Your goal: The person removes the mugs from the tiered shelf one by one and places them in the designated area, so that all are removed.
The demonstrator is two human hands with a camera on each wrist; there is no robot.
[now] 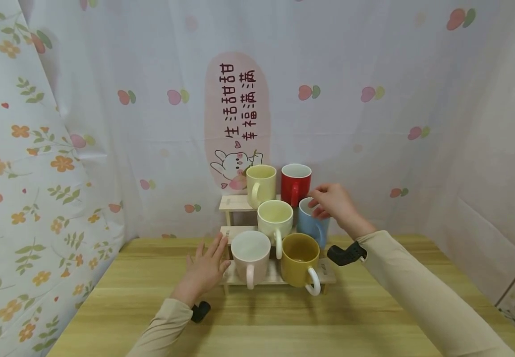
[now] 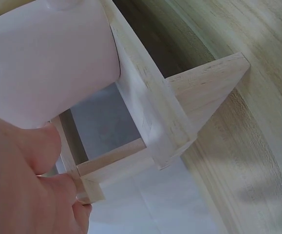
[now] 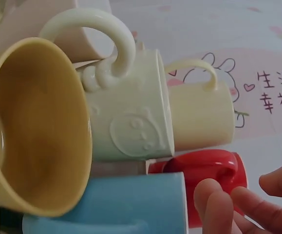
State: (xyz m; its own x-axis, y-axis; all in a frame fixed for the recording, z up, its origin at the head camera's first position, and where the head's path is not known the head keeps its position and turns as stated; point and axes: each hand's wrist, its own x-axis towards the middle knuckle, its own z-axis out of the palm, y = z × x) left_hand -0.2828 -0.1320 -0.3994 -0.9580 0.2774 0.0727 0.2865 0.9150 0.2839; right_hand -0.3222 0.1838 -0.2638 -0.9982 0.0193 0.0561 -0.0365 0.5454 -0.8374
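The left grip (image 1: 204, 270), spread wide, touches the tiered pale wooden rack (image 1: 235, 202) on its right; the right grip (image 1: 336, 203), loosely parted, hovers just above the cylindrical blue ceramic mug (image 1: 310, 224).

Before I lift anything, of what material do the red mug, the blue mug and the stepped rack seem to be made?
Red mug: probably ceramic, glossily glazed, judging by its bright highlights.
Blue mug: likely ceramic too, but its smooth, softer sheen leaves this open.
Stepped rack: apparently pale wood, matte; faint grain shows.
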